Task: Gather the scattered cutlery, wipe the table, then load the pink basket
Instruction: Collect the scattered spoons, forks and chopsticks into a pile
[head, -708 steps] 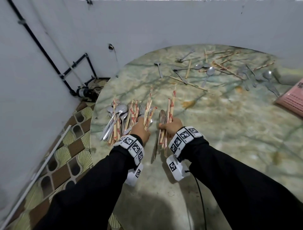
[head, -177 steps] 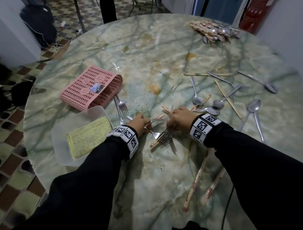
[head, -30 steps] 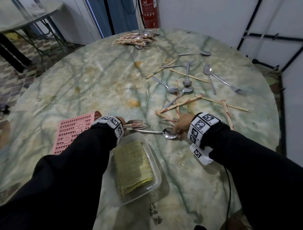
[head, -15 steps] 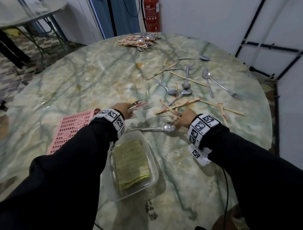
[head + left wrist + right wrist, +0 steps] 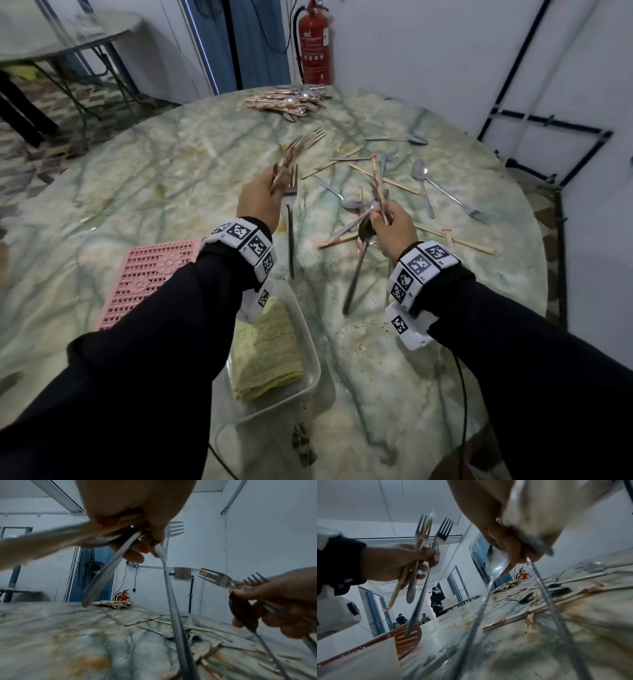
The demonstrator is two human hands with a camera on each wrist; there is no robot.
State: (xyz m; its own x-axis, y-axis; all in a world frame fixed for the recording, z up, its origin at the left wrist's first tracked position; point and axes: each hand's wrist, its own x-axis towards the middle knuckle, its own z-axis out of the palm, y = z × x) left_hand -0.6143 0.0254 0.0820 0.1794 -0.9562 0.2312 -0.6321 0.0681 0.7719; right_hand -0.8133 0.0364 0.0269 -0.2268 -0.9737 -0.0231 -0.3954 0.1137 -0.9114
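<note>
- Both our hands have lifted off the table (image 5: 144,164) since half a second ago.
- Left hand (image 5: 257,198) grips forks (image 5: 291,192) and chopsticks, mid-frame.
- Right hand (image 5: 394,226) clutches a spoon (image 5: 359,260) plus chopsticks.
- Basket (image 5: 147,274) lies left; gathered pile (image 5: 284,102) sits top centre.

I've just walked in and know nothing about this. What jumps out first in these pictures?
Both hands are raised over a green marble table, each gripping a bundle: the left hand holds forks and chopsticks, the right hand a spoon and chopsticks. Beyond them more spoons and chopsticks lie scattered, with a gathered pile at the far edge. A pink basket lies by the left arm.
</note>
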